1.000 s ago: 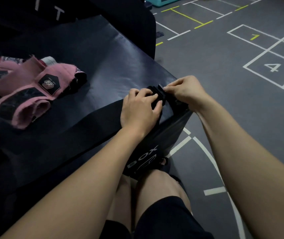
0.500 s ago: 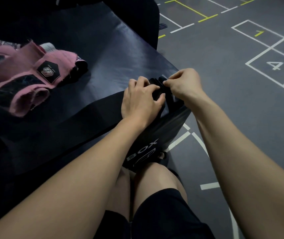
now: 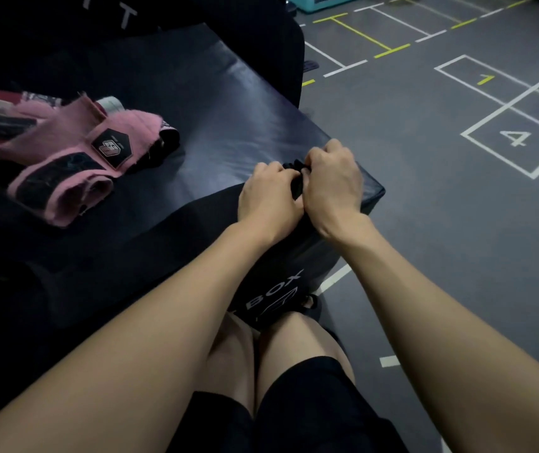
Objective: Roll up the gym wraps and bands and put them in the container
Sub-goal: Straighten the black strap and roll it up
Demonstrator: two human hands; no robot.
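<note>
A black band (image 3: pixel 150 237) lies flat across the dark padded box (image 3: pixel 228 103), running left from my hands. Its rolled end (image 3: pixel 295 178) sits at the box's near right corner. My left hand (image 3: pixel 269 199) and my right hand (image 3: pixel 331 181) are pressed side by side, fingers curled round that black roll, which they mostly hide. Pink and black wraps (image 3: pixel 68 161) lie in a loose heap on the left of the box top. No container is in view.
The box's front face reads "BOX" (image 3: pixel 276 291) above my bare knees (image 3: pixel 281 341). To the right is grey gym floor with white and yellow lines and a numbered square marked 4 (image 3: pixel 515 138). Dark bags stand behind the box.
My right hand has closed in against my left hand over the roll, and both hands have shifted slightly toward the box's corner. The roll is more hidden than before.
</note>
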